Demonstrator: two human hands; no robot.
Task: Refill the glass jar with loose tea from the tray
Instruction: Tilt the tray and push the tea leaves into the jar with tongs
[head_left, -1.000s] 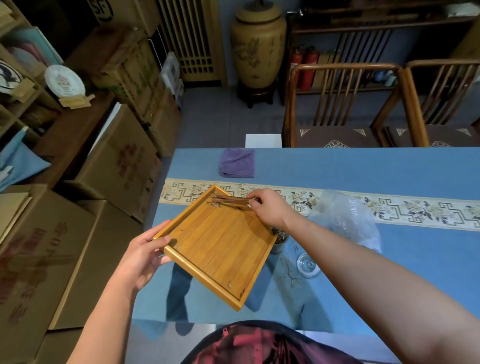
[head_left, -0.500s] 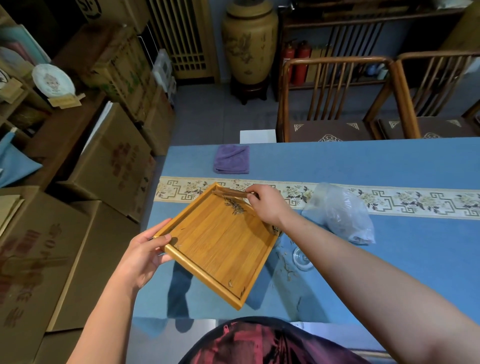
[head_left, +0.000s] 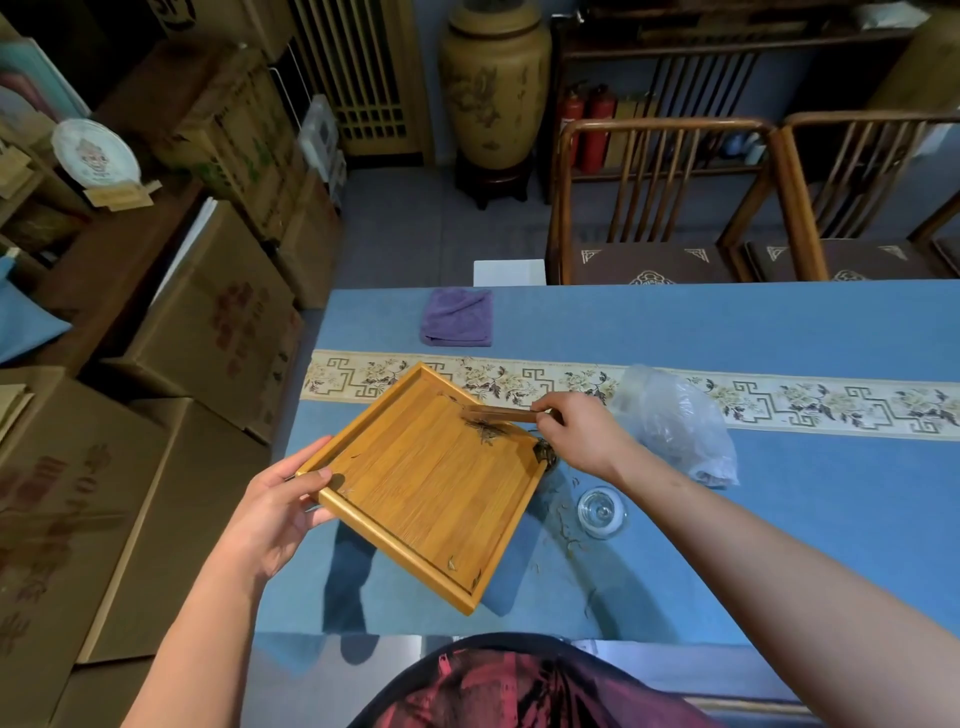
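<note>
My left hand grips the left corner of a square bamboo tray, held tilted above the blue table. My right hand pinches a flat wooden scraper laid across the tray's far right side, with a small dark clump of loose tea just below it. Only the rim of the glass jar, filled with dark leaves, peeks out at the tray's right corner, under my right hand. A clear glass lid lies on the table to the right. Stray leaves sit in the tray's near corner.
A crumpled clear plastic bag lies right of my hand. A folded purple cloth sits at the table's far side. Scattered tea leaves dot the cloth. Wooden chairs stand beyond the table; cardboard boxes are stacked at left.
The scraper has swept from the tray's far corner down along its right side, pushing the tea clump toward the jar corner. My left hand keeps its grip.
</note>
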